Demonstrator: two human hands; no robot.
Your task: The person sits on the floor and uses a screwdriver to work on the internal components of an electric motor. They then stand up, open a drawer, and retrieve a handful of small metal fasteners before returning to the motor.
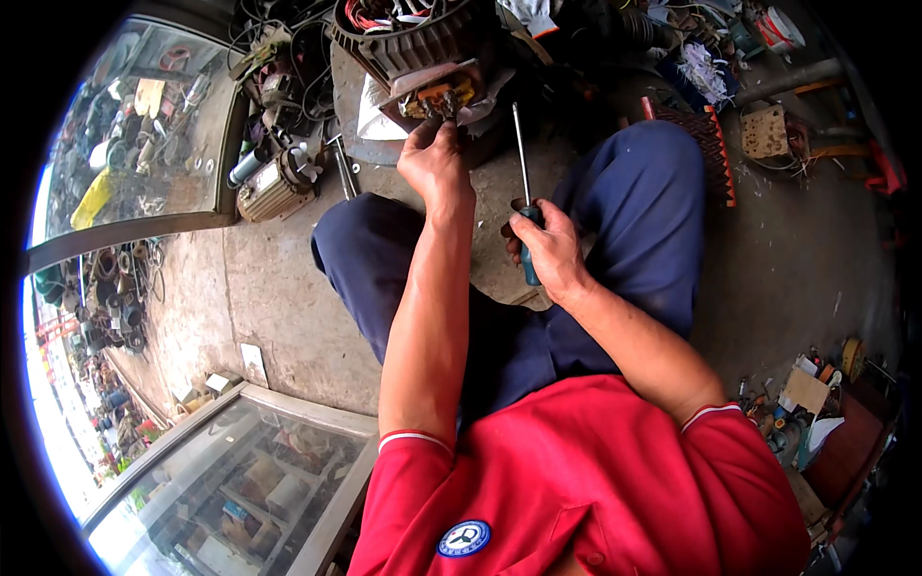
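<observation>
A large ribbed electric motor point(408, 48) stands at the top middle, its end open with red and white wires inside. On its near side is an open terminal box point(413, 104) with yellowish parts and dark terminals. My left hand point(437, 168) reaches into this box, thumb and fingertips pinched together at the terminals; what they grip is too small to make out. My right hand point(552, 248) is wrapped round the teal handle of a screwdriver point(521, 154) over my lap. Its long metal shaft points up and away, apart from the motor.
A smaller motor point(274, 187) lies on the floor at the left, near a glass cabinet point(235, 125). Another glass-topped case point(365, 427) stands near left. A dark red finned part point(715, 163) is beyond my right knee. Scrap and parts point(788, 413) clutter the right.
</observation>
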